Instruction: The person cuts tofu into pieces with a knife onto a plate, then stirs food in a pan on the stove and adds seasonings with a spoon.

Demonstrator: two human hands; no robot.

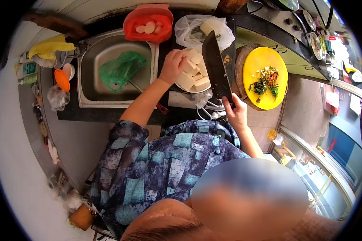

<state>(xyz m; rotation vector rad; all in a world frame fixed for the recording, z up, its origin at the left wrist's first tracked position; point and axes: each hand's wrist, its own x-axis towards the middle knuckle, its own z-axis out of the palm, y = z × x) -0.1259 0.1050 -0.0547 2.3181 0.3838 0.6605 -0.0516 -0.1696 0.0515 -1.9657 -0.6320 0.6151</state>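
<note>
In my right hand (235, 110) is the handle of a kitchen knife (216, 60) with a broad dark blade, its fingers closed. The blade stretches away from me beside a plate (191, 90) of white tofu pieces (200, 83). At the plate's left side, my left hand (174, 66) has its fingers bent against the tofu; its fingertips are partly hidden. Behind the plate lies a clear plastic bag (187, 30) with another pale block (208, 27) at it.
A yellow cutting board (265, 60) with chopped herbs and peppers (267, 82) lies at the right. The sink (86, 80) at the left holds a green bag (122, 70). Behind it stands a red basket (128, 18) with eggs (149, 27). A stove (269, 16) is at the back right.
</note>
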